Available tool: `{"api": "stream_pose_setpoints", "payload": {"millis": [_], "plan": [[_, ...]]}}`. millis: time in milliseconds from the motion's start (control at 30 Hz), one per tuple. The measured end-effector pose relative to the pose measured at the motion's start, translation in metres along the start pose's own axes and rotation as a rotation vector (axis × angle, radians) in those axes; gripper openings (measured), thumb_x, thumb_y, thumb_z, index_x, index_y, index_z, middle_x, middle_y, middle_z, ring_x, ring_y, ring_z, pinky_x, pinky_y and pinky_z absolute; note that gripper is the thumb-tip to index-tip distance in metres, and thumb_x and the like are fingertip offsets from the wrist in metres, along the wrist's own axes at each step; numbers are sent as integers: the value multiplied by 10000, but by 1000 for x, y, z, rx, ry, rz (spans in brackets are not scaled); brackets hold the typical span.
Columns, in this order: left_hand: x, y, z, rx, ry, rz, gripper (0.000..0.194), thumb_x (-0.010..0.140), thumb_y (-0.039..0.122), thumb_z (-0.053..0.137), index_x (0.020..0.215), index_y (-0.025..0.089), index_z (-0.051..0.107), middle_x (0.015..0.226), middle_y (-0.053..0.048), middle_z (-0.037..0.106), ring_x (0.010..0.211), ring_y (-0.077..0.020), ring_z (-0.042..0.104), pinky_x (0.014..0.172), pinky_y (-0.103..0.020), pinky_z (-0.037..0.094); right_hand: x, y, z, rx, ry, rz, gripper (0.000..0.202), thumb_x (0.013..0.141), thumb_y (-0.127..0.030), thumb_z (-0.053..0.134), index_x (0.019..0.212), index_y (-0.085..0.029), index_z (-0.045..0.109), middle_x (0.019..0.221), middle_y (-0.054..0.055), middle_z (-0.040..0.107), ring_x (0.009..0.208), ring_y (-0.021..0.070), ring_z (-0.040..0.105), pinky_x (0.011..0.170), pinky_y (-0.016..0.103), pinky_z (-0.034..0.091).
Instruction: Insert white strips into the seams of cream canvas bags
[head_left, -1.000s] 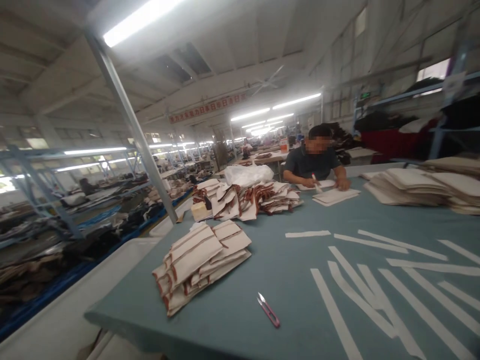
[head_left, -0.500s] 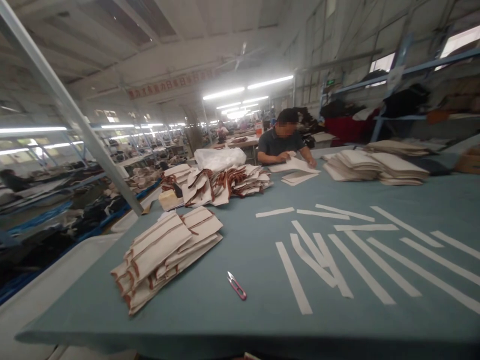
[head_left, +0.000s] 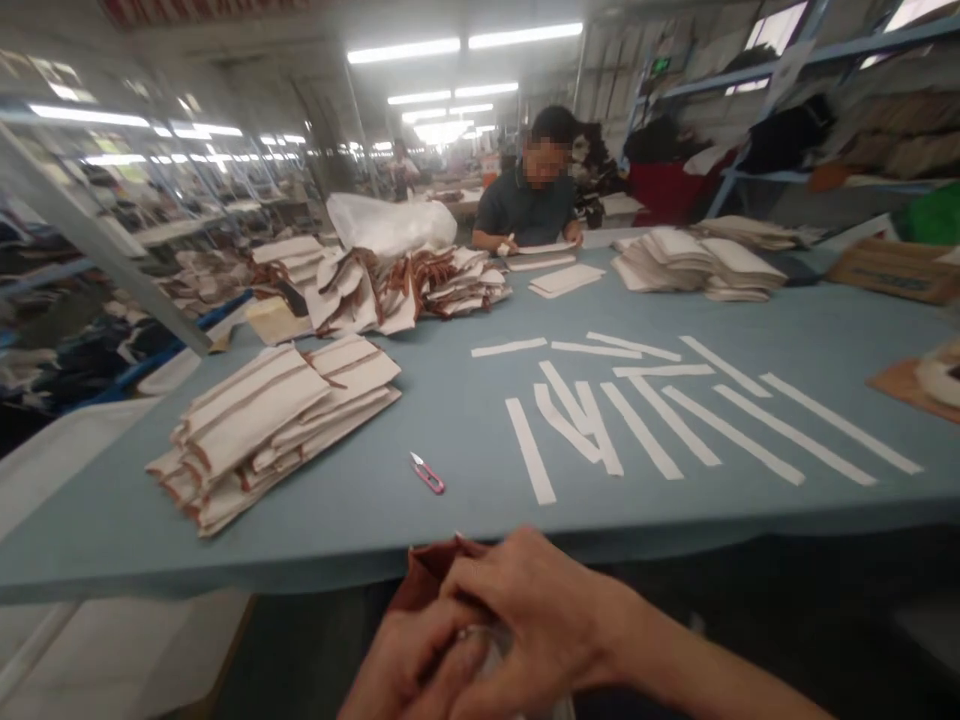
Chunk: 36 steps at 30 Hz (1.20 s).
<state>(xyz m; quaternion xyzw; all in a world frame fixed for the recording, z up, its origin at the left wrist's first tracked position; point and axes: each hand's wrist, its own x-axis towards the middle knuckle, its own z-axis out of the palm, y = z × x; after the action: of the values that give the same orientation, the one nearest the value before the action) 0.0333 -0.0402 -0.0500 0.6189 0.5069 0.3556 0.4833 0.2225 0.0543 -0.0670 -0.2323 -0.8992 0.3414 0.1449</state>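
Both of my hands are together at the bottom centre, just off the table's front edge. My left hand (head_left: 424, 655) has its fingers curled round a reddish-brown and white fabric piece (head_left: 431, 572). Over it, my right hand (head_left: 529, 610) is closed on the same piece, its fingers touching the left ones. Much of the fabric is hidden beneath the hands. Beyond them, pink-handled thread snips (head_left: 428, 474) lie on the blue-green table (head_left: 315, 545). White strips (head_left: 641, 430) are spread to the right of the snips.
Stacked cream pieces with brown edges (head_left: 259, 410) lie at left. Behind are a heap of similar pieces (head_left: 375, 290), a plastic bag (head_left: 394, 225) and pale stacks (head_left: 667, 260). A person (head_left: 525, 205) works across the table. A cardboard box (head_left: 892, 270) stands at far right.
The view has tilted down and my hands with the fabric have come into sight at the bottom. The person opposite has lowered the pale sheet held before onto the table.
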Motion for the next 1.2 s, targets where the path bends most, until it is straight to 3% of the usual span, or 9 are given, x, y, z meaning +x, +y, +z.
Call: {"api": "stream_pose_setpoints", "payload": {"millis": [33,100,200,300,467,733,867,1033,1200], "plan": [[2,5,-7,53,13,37,438,1098,535,654,858,212,827,1058,-71,858,943,-242,754,981,-330,622,2,-6,-11,26,-20,23,608,707,-731,960,885,-210,704,850,-10,762,696,139,634,631,251,382],[8,13,-19,134,34,50,353,1069,432,680,840,213,836,782,-22,811,693,-168,707,670,-205,546,6,-15,-33,32,-37,61,608,774,-750,923,816,-213,642,695,-75,607,606,101,491,603,254,305],[14,21,-31,167,40,78,314,1025,372,699,788,202,816,642,9,727,553,-132,625,534,-181,463,7,-22,-51,53,-88,61,627,862,-699,896,707,-213,532,657,-95,494,595,83,404,615,265,254],[16,24,-34,161,42,63,276,987,345,736,760,198,791,617,21,692,530,-121,591,512,-176,457,3,-24,-53,113,-107,54,628,885,-619,910,679,-212,478,643,-103,437,602,79,390,631,265,240],[20,24,-33,172,46,35,278,954,370,753,737,199,782,609,11,694,523,-119,577,499,-173,450,0,-24,-50,163,-36,2,540,957,-458,880,687,-210,485,641,-109,371,607,80,362,654,263,238],[26,28,-46,173,-108,-37,313,971,445,745,772,206,785,656,-21,727,572,-149,622,509,-186,495,0,-23,-52,175,-56,25,509,1006,-440,841,715,-203,497,667,-101,390,628,83,357,670,278,229],[29,31,-49,193,-117,-39,325,985,472,738,797,212,790,652,-18,731,551,-148,615,485,-181,482,2,-28,-56,164,-93,56,487,1010,-394,802,713,-210,463,701,-86,417,657,92,364,681,281,239],[32,37,-52,310,-124,46,264,982,390,714,778,235,780,596,12,718,463,-138,610,436,-174,460,6,-29,-58,227,-143,68,381,991,-305,707,727,-227,442,689,-80,414,674,113,367,697,292,262],[27,30,-54,472,-111,250,154,1048,289,672,940,277,780,711,46,815,496,-108,698,498,-132,480,1,-17,-47,352,-58,44,314,961,-316,633,735,-234,432,672,-78,397,662,112,369,696,298,268]]}}
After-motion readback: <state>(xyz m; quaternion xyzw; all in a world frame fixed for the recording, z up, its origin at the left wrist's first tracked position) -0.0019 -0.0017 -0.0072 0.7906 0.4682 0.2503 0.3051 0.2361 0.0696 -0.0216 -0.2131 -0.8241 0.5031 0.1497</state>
